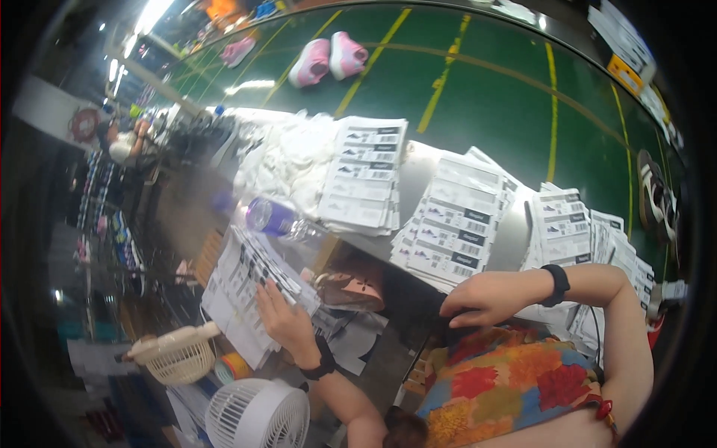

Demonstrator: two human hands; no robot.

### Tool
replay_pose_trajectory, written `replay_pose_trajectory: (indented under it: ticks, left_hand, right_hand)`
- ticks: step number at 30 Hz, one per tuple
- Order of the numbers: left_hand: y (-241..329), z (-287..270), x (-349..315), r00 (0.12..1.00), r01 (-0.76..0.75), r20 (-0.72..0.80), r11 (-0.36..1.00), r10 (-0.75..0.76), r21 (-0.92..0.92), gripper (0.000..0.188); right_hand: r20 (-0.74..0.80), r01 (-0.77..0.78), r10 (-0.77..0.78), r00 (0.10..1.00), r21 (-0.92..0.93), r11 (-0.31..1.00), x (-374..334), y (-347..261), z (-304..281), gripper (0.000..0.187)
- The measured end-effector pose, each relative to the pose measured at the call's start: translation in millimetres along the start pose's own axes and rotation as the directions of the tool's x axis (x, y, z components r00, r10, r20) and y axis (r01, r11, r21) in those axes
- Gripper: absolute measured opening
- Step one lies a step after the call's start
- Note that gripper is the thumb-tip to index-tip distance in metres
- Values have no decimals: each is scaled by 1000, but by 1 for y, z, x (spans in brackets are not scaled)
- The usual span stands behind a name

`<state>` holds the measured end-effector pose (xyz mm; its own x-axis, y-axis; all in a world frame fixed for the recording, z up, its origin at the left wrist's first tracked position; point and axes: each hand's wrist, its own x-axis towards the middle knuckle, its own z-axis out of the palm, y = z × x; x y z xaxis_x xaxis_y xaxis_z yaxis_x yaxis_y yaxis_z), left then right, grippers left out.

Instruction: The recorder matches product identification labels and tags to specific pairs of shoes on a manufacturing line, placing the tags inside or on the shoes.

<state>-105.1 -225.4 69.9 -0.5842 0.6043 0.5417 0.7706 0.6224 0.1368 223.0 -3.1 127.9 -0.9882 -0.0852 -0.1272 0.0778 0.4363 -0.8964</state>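
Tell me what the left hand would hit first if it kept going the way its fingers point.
The left hand lies on a stack of label sheets, fingers pointing up and away along it. Going straight on, it would likely meet the clear bottle with the purple label first, though depth is hard to judge here.

Label sheets under the left hand's fingers

The stack of label sheets [250, 287] is white paper printed with rows of black barcode blocks, fanned loosely and tilted, its lower part spilling down past the desk edge. It lies directly beneath the fingertips [267, 291] of the left hand, which press flat on its top sheet; most of the stack spreads up and to the left of those fingers, while the rest runs below them.
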Motion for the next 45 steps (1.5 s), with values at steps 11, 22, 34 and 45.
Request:
replay_pose_trajectory:
  ticks: [11, 22, 34, 45]
  left_hand:
    - [77, -103, 26, 700, 389, 194, -138, 687, -911, 69]
    - [228, 13, 190, 798, 436, 502, -895, 333, -100, 13]
    - [427, 42, 230, 593, 697, 506, -86, 626, -711, 9]
    - [257, 77, 85, 509, -167, 571, 725, 644, -668, 55]
  right_hand:
    - [-695, -250, 340, 633, 232, 940, -165, -20, 36, 30]
    - [-702, -166, 496, 511, 486, 858, -235, -25, 105, 31]
    - [-868, -335, 327, 374, 202, 920, -223, -36, 145, 29]
    - [-794, -164, 526, 305, 500, 850, -216, -42, 140, 30]
